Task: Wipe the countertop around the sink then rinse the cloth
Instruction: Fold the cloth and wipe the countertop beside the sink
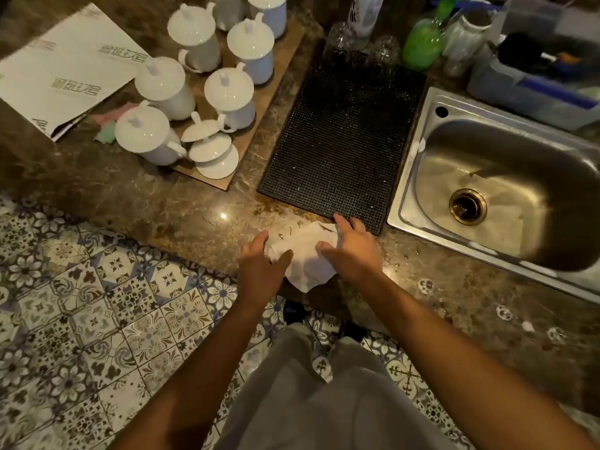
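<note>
**A:** You have the white cloth [305, 254] lying at the front edge of the worktop [162, 203], lower centre of the frame, with one corner hanging over the lip. Your left hand [263, 264] is loosely curled, thumb and fingers pinching the cloth's left side; your right hand [352, 246] lies nearly flat, fingers spread, pressing the right side down just below the black mat [344, 138].

**B:** So how do I handle this stroke?

**A:** There are small crumbs on and just above the cloth. I'd judge it best to fold them inward and gather, not push, or they go over the edge onto the patterned floor [97, 303].

**B:** Where is there room?

**A:** To the right, the strip between the worktop's front edge and the steel sink [418, 177] is bare apart from water drops, so sweep that way toward the basin. Up the frame the mat blocks you; your fingertips already touch its lower edge. Upper left, the lidded white cups [162, 86] on their wooden board [246, 138] stand close together, so keep the strokes short near them.
</note>
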A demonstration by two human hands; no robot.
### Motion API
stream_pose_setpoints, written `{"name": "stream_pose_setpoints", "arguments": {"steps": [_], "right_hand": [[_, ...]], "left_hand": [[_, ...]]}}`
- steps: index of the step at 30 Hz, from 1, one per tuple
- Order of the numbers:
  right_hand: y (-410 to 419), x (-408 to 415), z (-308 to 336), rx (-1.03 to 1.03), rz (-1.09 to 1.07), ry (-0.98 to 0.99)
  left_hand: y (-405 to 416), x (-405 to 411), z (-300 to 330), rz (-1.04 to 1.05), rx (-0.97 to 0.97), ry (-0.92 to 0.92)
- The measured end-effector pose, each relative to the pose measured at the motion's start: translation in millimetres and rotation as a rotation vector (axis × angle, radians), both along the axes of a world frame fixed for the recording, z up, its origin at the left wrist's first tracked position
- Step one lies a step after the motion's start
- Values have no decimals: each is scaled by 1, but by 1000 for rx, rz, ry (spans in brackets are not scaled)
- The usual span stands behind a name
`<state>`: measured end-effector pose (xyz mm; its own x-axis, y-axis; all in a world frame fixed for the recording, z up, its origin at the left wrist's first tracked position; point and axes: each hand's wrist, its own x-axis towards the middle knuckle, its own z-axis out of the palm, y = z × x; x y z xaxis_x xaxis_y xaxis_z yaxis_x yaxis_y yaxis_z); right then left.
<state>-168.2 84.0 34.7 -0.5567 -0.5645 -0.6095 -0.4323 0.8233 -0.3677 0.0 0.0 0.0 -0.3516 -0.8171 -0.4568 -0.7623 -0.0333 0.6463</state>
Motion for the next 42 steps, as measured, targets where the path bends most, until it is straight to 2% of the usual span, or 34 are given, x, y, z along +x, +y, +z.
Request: {"name": "stream_pose_setpoints", "arguments": {"steps": [3,8,12,16,19,23,26,32,38,42], "right_hand": [[-4,4,-3,25,-28,46],[1,17,-8,-2,31,137],[-5,18,-8,-9,-180,61],[2,9,-2,-103,-338,-62],[15,2,11,-215,-466,-165],[38,-5,40,-395,-610,-283],[59,-11,72,-512,-658,-399],[105,-19,110,-708,-730,-448],[154,-20,130,-919,-811,-585],[190,-15,137,-918,-726,-635]], "left_hand": [[1,-3,1,76,82,22],[10,-14,3,48,53,15],[16,-18,2,27,74,39],[15,-26,11,47,145,72],[8,-25,31,112,311,219],[3,-30,69,8,305,417],[3,-39,98,-43,372,528],[15,-60,146,-87,507,736],[43,-77,179,-213,596,862],[73,-82,189,-335,609,872]]}}
